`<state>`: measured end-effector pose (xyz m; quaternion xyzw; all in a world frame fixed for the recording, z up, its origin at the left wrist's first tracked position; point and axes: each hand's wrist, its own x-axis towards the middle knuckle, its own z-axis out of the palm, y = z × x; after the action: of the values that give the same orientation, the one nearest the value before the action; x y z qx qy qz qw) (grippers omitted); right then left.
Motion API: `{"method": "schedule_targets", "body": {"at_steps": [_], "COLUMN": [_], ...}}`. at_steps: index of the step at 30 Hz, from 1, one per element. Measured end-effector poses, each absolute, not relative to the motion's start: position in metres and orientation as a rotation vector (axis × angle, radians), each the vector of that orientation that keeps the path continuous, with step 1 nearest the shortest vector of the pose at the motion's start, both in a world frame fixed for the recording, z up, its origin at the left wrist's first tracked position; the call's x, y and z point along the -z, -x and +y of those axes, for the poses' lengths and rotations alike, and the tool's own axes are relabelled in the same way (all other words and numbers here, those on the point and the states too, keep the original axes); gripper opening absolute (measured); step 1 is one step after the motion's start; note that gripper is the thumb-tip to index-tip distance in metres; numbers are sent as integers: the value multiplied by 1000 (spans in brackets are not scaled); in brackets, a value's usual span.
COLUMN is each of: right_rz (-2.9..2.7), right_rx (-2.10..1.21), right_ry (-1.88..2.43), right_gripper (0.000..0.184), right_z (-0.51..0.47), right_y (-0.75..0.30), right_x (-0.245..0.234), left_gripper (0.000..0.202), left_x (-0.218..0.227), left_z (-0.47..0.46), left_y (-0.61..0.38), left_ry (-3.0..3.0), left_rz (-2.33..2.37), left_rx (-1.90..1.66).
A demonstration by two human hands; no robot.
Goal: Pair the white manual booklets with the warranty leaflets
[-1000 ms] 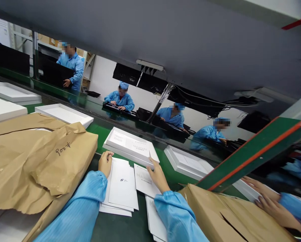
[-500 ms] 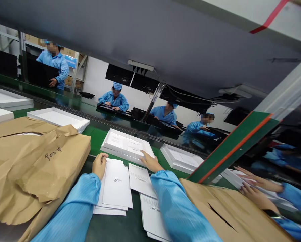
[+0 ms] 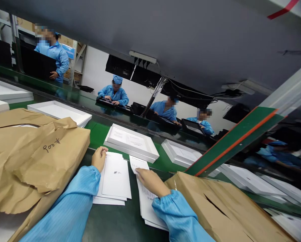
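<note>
Head view. Landmark: leaflet stack. Smooth white oblong sheets, slightly fanned; small dark logo face up; long axis runs away from wearer. Left hand: fingers curled, at the stack's far-left corner; cannot tell whether gripping. Manuals: thin white paper, right of the stack across a gap, overlapped, long axis likewise pointing away. Right hand: fingers bent over the uppermost manual; pinch cannot be confirmed. Rigid shallow white box beyond the stack; crumpled kraft-paper package left of it.
</note>
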<state>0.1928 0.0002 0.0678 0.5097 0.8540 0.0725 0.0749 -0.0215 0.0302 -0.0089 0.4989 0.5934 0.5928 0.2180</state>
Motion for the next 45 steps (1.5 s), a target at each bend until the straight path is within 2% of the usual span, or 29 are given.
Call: {"method": "schedule_targets", "body": {"at_steps": [5, 10, 16, 22, 31, 34, 37, 41, 42, 44, 45], "right_rz": [2452, 2436, 2681, 2762, 3003, 3019, 3197, 3295, 3264, 3250, 3291], "right_rx": [-461, -60, 94, 32, -305, -307, 70, 1107, 1278, 1335, 1205], "right_ry": [-1798, -1714, -1762, -1889, -1910, -1905, -1935, -2072, -2154, -2372, -2490], "right_gripper": [37, 25, 36, 52, 47, 46, 48, 51, 51, 53, 53], "right_z": [-38, -77, -66, -38, -46, -54, -55, -43, -40, -35, -34], "right_y": [-208, -222, -199, -162, -158, -151, -144, -150, -155, -165, -170], "right_x": [-94, -88, -75, -35, -24, -22, -21, -33, -38, -50, -54], "left_gripper": [18, 18, 26, 35, 31, 31, 31, 33, 33, 33, 32], "left_x": [6, 0, 1, 8, 10, 11, 9, -2, -6, -16, -20], "left_z": [28, 23, 16, 15, 13, 12, 10, 5, 3, 0, -3], "left_y": [21, 16, 18, 21, 13, 13, 12, 10, 9, 5, 2], "left_ry": [-1432, -1533, -1689, -1730, -1821, -1834, -1846, -1876, -1875, -1863, -1854], "left_rz": [1647, 1626, 2049, 2277, 2323, 2301, 2293, 2222, 2178, 1997, 1835], "left_rx": [-1638, -1608, -1191, -942, -975, -984, -1035, -1258, -1351, -1530, -1583]}}
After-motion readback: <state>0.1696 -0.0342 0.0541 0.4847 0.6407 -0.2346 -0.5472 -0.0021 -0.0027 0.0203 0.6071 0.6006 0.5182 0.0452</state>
